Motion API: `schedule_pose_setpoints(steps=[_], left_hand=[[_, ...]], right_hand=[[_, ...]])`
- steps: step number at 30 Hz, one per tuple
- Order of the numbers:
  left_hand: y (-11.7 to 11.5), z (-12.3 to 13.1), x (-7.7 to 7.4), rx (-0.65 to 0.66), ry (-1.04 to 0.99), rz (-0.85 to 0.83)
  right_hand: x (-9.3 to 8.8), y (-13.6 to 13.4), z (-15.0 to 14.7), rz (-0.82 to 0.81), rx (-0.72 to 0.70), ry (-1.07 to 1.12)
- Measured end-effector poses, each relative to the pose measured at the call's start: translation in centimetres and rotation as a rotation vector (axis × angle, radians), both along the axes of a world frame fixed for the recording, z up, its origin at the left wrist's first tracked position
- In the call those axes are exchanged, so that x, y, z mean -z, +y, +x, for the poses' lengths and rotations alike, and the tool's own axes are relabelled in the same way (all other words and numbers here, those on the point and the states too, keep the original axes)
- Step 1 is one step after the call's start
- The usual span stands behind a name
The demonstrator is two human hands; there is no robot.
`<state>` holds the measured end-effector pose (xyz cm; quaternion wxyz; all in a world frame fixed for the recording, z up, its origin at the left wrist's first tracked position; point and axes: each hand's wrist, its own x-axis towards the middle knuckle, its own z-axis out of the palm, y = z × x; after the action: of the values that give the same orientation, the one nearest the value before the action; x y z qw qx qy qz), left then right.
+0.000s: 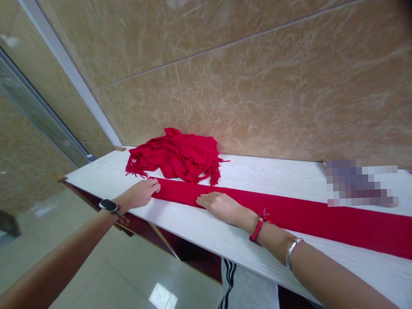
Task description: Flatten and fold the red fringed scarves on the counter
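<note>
A long red scarf (290, 210), folded into a flat narrow strip, runs along the white tabletop and out of view at the right. My left hand (144, 192) is at its left end, fingers closed on the edge there. Further along the strip, my right hand (219, 204) rests with curled fingers pinching its near edge; the fingertips are partly hidden. Just behind the strip's left end lies a crumpled heap of red fringed cloth (178, 153), untouched by either hand.
The white tabletop (261, 168) backs onto a tan marble-look wall (274, 87). A blurred-out object (354, 182) lies at the back right. Open dark shelving (196, 253) shows below the front edge, and a glossy tiled floor (105, 277) lies to the left.
</note>
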<state>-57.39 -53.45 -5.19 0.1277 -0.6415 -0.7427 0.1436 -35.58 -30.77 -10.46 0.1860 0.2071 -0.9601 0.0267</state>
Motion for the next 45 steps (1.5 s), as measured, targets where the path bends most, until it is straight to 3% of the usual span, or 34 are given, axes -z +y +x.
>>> schedule_pose_setpoints(steps=[3,6,9,13,19,24,30,35,40,45], left_hand=[[2.2,4.1,0.8,0.092,-0.11,0.086],[3.1,5.6,2.1,0.164,-0.191,0.052],[2.9,4.7,2.8,0.131,-0.238,0.078],[2.9,4.0,2.4,0.128,-0.161,0.124],[3.4,4.4,2.3,0.152,0.174,0.064],[2.6,2.7,2.4,0.18,0.296,0.093],[2.7,2.0,2.5,0.122,0.243,0.088],[2.4,1.7,2.5,0.074,0.156,0.011],[0.1,-0.6,3.3,0.036,-0.012,0.014],[-2.1,-2.9,3.9,-0.126,-0.161,0.031]], right_hand=[[-0.1,-0.1,0.1,0.021,0.008,0.003],[-0.3,-0.1,0.2,0.016,0.029,-0.002],[-0.6,0.0,0.4,-0.031,0.112,-0.035],[-0.8,0.1,0.3,-0.065,0.264,-0.092],[-0.6,0.0,0.1,0.059,0.099,-0.037],[-0.7,0.2,0.3,0.173,0.057,0.025],[-0.6,0.3,0.3,0.215,0.032,0.072],[-0.2,0.1,0.7,0.134,0.05,0.023],[0.1,0.5,1.6,0.032,0.091,-0.057],[-0.1,0.8,2.2,-0.009,0.092,-0.111]])
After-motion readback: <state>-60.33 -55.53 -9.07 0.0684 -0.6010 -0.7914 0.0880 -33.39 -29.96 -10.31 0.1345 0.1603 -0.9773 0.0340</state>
